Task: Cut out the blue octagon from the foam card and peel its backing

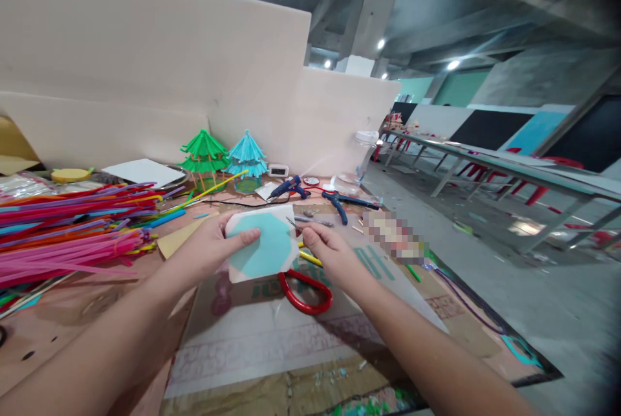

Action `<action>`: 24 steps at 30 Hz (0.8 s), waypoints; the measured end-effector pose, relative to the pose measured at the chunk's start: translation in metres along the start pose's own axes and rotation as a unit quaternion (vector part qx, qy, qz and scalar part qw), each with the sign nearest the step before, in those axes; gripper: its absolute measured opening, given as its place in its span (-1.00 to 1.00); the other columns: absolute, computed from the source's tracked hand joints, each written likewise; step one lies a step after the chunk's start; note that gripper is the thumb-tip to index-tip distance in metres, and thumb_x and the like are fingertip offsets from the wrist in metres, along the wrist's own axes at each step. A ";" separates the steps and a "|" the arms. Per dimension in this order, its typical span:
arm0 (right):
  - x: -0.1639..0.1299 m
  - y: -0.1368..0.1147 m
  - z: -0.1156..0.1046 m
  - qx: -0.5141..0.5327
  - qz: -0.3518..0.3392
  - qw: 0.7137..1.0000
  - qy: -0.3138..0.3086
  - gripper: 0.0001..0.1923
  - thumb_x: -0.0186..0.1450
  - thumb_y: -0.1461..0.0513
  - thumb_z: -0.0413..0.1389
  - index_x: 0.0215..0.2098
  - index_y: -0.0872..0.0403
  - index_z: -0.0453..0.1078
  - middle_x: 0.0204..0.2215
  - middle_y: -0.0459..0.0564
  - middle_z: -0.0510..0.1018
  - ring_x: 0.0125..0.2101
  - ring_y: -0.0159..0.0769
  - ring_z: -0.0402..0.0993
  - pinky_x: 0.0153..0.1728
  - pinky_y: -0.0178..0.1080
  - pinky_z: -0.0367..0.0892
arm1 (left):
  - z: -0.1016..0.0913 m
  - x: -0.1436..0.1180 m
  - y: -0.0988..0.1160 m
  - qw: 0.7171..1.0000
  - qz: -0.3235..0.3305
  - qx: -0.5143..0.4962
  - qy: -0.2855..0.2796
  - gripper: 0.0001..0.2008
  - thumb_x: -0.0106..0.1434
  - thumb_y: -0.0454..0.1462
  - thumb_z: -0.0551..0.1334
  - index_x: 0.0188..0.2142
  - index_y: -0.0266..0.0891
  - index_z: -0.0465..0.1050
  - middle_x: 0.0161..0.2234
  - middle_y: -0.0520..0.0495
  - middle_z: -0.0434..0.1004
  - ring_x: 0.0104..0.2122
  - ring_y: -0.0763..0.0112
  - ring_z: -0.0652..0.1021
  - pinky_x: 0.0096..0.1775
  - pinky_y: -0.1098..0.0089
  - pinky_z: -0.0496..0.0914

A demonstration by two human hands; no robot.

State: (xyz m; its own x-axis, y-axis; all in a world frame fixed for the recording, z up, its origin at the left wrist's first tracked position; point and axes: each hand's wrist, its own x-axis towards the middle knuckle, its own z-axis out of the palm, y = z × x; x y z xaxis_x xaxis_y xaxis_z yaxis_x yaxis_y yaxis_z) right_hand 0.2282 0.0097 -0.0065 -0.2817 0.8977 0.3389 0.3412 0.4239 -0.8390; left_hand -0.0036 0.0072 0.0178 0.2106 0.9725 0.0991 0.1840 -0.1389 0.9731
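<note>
Head view: left hand [208, 249] pinches a white card [262, 242] with a teal shape, held just over the table [72, 332]. Right hand [330, 254] pinches red scissors [305, 290] at its edge. White border looks uncut.

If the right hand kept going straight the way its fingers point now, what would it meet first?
The right hand points up-left at the white card with the teal hexagon, which its fingertips already seem to touch. Past the card's edge lie the blue glue guns, though depth is unclear.
</note>
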 end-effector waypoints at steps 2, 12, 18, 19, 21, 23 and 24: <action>0.001 -0.001 -0.002 0.008 0.003 1.000 -0.013 -0.60 0.38 -0.04 -0.05 -0.25 0.08 0.45 -0.30 -0.02 0.55 -0.21 -0.20 0.45 -0.16 -0.21 0.29 | 0.001 0.001 -0.002 1.000 -0.010 -0.021 0.000 -0.59 0.05 -0.04 0.39 -0.21 -0.29 0.51 -0.35 -0.08 0.63 -0.44 0.32 0.56 -0.45 0.45 0.44; 0.003 -0.002 -0.009 0.048 0.026 0.998 -0.008 -0.53 0.33 -0.12 -0.03 -0.27 0.08 0.47 -0.53 -0.11 0.32 -0.47 -0.35 0.24 -0.46 -0.32 0.14 | -0.008 0.003 -0.002 0.984 -0.012 -0.175 0.042 -0.48 0.01 -0.08 0.45 -0.09 -0.27 0.45 -0.26 -0.09 0.62 -0.37 0.36 0.58 -0.33 0.44 0.47; 0.003 0.001 0.005 0.154 0.031 0.987 -0.027 -0.52 0.26 -0.17 0.05 -0.28 0.07 0.42 -0.53 -0.14 0.27 -0.53 -0.41 0.13 -0.53 -0.33 0.08 | -0.001 0.001 -0.004 0.999 0.000 -0.049 0.002 -0.45 0.06 0.01 0.38 -0.07 -0.31 0.45 -0.35 -0.10 0.59 -0.50 0.35 0.52 -0.54 0.46 0.37; 0.003 0.000 0.006 0.162 0.035 0.986 -0.031 -0.52 0.25 -0.17 0.06 -0.31 0.07 0.40 -0.54 -0.15 0.25 -0.55 -0.42 0.10 -0.55 -0.34 0.05 | -0.001 0.001 -0.005 0.999 -0.002 -0.037 -0.001 -0.45 0.07 0.02 0.36 -0.07 -0.31 0.44 -0.36 -0.09 0.59 -0.53 0.36 0.51 -0.57 0.47 0.34; 0.002 -0.001 0.006 0.170 0.045 0.984 -0.036 -0.51 0.23 -0.18 0.07 -0.35 0.08 0.38 -0.57 -0.18 0.21 -0.59 -0.45 0.03 -0.58 -0.34 0.00 | -0.002 0.001 -0.005 1.000 0.000 -0.021 -0.004 -0.46 0.08 0.02 0.35 -0.07 -0.29 0.44 -0.37 -0.07 0.58 -0.53 0.36 0.50 -0.57 0.47 0.34; 0.002 -0.001 0.005 0.171 0.054 0.983 -0.039 -0.51 0.24 -0.18 0.06 -0.36 0.08 0.37 -0.60 -0.20 0.17 -0.61 -0.47 -0.01 -0.59 -0.35 -0.04 | -0.004 0.001 -0.004 1.000 0.012 -0.014 -0.005 -0.50 0.09 0.01 0.35 -0.09 -0.28 0.44 -0.34 -0.07 0.58 -0.46 0.35 0.53 -0.49 0.45 0.39; 0.001 -0.001 0.005 0.168 0.057 0.983 -0.041 -0.51 0.25 -0.18 0.05 -0.35 0.08 0.37 -0.60 -0.21 0.15 -0.61 -0.47 -0.02 -0.60 -0.35 -0.05 | -0.005 0.001 -0.004 1.000 0.019 -0.011 -0.003 -0.51 0.09 0.00 0.35 -0.10 -0.28 0.45 -0.32 -0.07 0.58 -0.43 0.34 0.54 -0.45 0.44 0.41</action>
State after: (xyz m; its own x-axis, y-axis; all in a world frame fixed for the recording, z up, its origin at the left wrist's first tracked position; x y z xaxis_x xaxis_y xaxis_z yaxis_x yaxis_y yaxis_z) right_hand 0.2230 0.0099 -0.0079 -0.3340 0.9188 0.2102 0.0632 0.2443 -0.9676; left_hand -0.0086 0.0098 0.0149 0.2220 0.9655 0.1357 0.1535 -0.1721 0.9730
